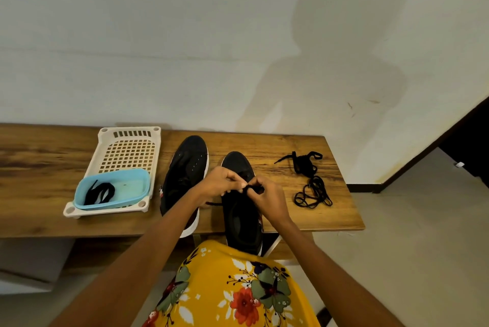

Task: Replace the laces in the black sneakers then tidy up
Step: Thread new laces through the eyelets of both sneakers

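Both hands meet over the right sneaker (242, 217). L hand (221, 183) has fingers curled, pinching a black lace (252, 189); R hand (267, 195) pinches the same lace from the other side, fingertips nearly touching. One lace end trails out betw. the shoes, near the L wrist. Left sneaker (185, 176) lies just beside, eyelets showing, no lace visible. Loose laces (311, 181) lie tangled on the table (39, 157) to the R, well apart from the shoes. Blue tub (137, 176) w/ another lace (99, 193) sits in the white basket (129, 138), L of the shoes.
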Action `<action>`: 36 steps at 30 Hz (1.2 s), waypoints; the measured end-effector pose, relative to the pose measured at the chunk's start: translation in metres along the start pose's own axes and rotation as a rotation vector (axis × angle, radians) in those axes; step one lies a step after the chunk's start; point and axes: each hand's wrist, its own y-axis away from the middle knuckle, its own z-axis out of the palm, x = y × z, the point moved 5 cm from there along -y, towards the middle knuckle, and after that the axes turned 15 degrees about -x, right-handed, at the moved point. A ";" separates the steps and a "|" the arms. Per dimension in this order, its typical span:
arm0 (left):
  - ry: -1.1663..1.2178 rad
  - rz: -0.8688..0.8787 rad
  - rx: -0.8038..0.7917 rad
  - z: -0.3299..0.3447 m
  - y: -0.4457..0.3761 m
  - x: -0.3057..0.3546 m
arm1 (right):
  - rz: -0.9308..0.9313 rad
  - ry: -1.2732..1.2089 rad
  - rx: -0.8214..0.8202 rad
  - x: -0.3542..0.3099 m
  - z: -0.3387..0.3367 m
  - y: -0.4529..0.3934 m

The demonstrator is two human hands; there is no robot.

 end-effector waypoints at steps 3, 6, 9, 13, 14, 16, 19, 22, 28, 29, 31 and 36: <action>-0.050 -0.012 -0.010 -0.003 -0.007 0.005 | 0.018 0.022 0.004 0.000 0.000 -0.003; -0.120 -0.025 -0.114 -0.002 -0.012 0.010 | 0.038 0.020 0.002 -0.001 -0.001 -0.003; -0.244 -0.033 -0.211 -0.006 -0.013 0.012 | 0.044 0.001 0.003 0.000 -0.002 -0.002; -0.278 0.000 -0.156 -0.010 -0.011 0.010 | 0.040 -0.012 -0.006 0.000 -0.002 -0.005; -0.265 0.009 -0.109 -0.010 -0.010 0.009 | 0.038 -0.009 -0.007 0.000 -0.002 -0.006; -0.126 0.018 0.007 -0.010 -0.009 0.002 | 0.031 -0.018 -0.008 0.000 -0.001 -0.006; 0.246 -0.008 0.174 -0.015 -0.004 -0.014 | -0.010 -0.053 -0.053 0.000 0.000 -0.006; 0.359 -0.035 0.276 -0.014 -0.001 -0.023 | -0.018 -0.167 -0.161 0.003 0.000 -0.005; 0.414 -0.028 0.352 -0.009 0.009 -0.027 | 0.053 -0.182 -0.213 0.005 0.000 -0.008; 0.379 -0.036 0.305 -0.006 0.012 -0.025 | 0.061 -0.157 -0.189 0.003 0.001 -0.009; 0.279 -0.039 0.182 0.002 0.018 -0.019 | 0.091 -0.101 -0.149 0.001 0.002 -0.010; 0.089 0.043 0.225 -0.002 0.027 -0.019 | 0.111 -0.024 -0.115 -0.003 0.003 -0.005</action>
